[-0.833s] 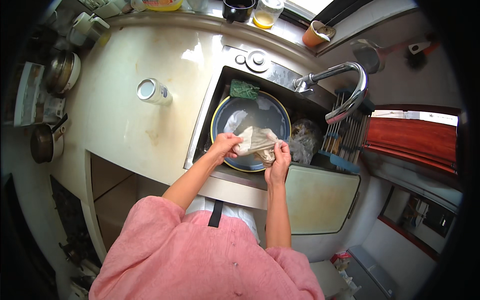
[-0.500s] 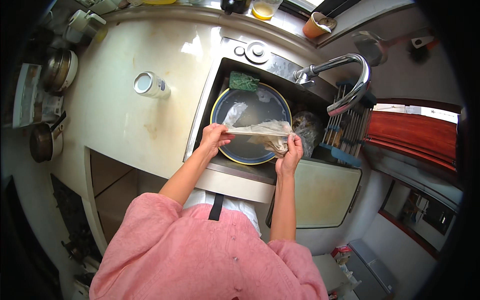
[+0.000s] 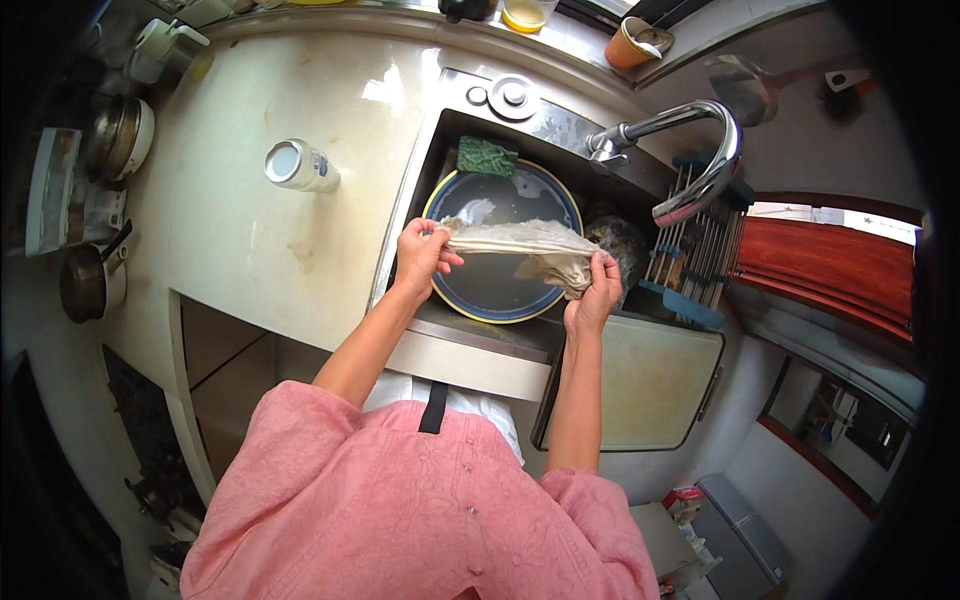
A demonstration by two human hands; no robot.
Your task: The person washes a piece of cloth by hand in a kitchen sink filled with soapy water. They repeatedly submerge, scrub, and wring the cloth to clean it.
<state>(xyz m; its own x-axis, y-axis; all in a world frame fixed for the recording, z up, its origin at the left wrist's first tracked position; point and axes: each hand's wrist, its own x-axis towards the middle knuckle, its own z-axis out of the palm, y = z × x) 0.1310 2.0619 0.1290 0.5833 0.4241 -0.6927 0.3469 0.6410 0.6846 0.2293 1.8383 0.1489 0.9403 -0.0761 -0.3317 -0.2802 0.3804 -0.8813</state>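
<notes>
A wet off-white cloth (image 3: 520, 242), thin and ragged-looking, is stretched crosswise over a round basin (image 3: 496, 319). The basin has a blue wall and yellow rim, stands in the sink, and holds cloudy water. Closed on the cloth's left end is my left hand (image 3: 424, 258), above the basin's left rim. My right hand (image 3: 592, 295) pinches the other end past the right rim, with a bunched fold hanging beside its fingers. Behind the basin, a green scouring pad (image 3: 487, 156) rests at its far rim.
A chrome faucet (image 3: 725, 135) arches over the sink's right side. Near it are a metal-rod rack (image 3: 690, 245) and a clear plastic bag (image 3: 618, 240). A pale board (image 3: 635, 390) lies near my right forearm. On the left counter stands a white-lidded jar (image 3: 300, 167).
Both hands have moved apart and slightly away from me, the right one further right. The cloth between them is pulled longer and now spans more of the basin.
</notes>
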